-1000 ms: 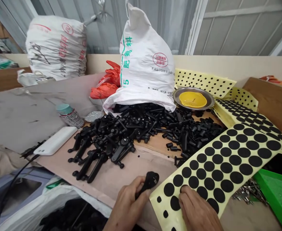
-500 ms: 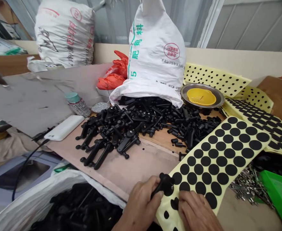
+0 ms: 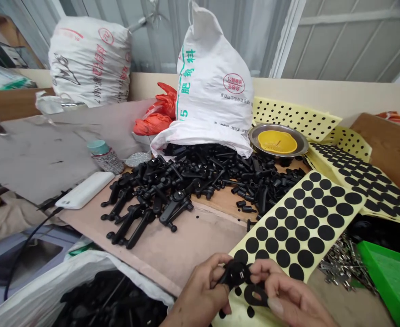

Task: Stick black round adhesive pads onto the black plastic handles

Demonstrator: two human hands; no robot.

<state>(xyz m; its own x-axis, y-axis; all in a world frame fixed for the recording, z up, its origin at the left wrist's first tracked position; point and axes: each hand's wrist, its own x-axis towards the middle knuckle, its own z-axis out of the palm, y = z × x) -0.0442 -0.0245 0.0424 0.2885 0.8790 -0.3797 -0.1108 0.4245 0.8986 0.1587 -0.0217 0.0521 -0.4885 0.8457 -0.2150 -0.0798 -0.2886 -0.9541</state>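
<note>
My left hand [image 3: 203, 288] is closed round a black plastic crank handle [image 3: 236, 272], its round end facing up over the yellow sticker sheet [image 3: 234, 302]. Beside it, my right hand [image 3: 285, 290] pinches a black adhesive pad [image 3: 254, 294] with a hole in it, just below the handle's round end. Whether the pad still touches the sheet I cannot tell. Rows of black round pads cover the sheet's upper part. Close to my fingers, small black dots lie on its bare backing.
A heap of black crank handles [image 3: 172, 181] spills from a white sack [image 3: 217, 86]. Beyond the sheet are a steel bowl [image 3: 304, 147] with a yellow strainer [image 3: 277, 141], metal parts [image 3: 339, 263] and a green tray [image 3: 380, 277]. A white power bank [image 3: 84, 190] lies left.
My right hand has lifted from the sheet with a black pad pinched in its fingers and come up close to the handle's round end. The view has shifted slightly.
</note>
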